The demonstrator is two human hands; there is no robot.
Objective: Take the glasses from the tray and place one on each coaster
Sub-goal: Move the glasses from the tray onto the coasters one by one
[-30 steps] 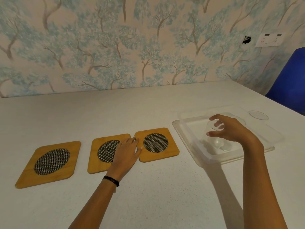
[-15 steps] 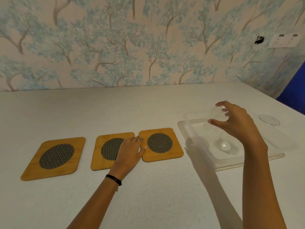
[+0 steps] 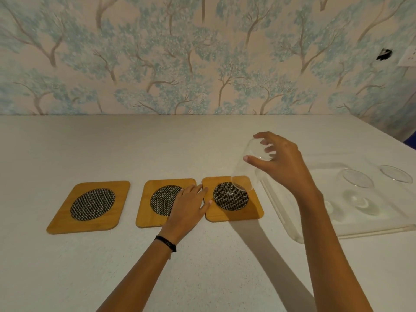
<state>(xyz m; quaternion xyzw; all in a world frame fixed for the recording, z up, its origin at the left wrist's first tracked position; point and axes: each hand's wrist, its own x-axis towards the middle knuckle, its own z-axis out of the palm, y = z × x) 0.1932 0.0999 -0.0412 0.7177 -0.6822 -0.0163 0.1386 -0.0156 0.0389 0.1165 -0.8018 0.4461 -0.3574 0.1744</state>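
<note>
Three wooden coasters with dark mesh centres lie in a row: the left coaster [image 3: 90, 206], the middle coaster [image 3: 155, 199] and the right coaster [image 3: 234, 208]. My right hand [image 3: 283, 165] grips a clear glass [image 3: 245, 174] by its rim, tilted, in the air over the far right corner of the right coaster. My left hand [image 3: 189, 206] rests flat, fingers spread, on the middle coaster and touches the right coaster's edge. A clear plastic tray [image 3: 281, 212] at the right holds two more glasses [image 3: 358, 190], [image 3: 395, 176].
The white table [image 3: 202, 266] runs back to a wall with tree-pattern wallpaper [image 3: 202, 52]. A socket plate [image 3: 408, 57] is on the wall at the far right. A black band sits on my left wrist [image 3: 165, 243].
My right hand has lifted the glass out of the tray and carried it left, to above the right coaster. My left hand has stayed on the coasters.
</note>
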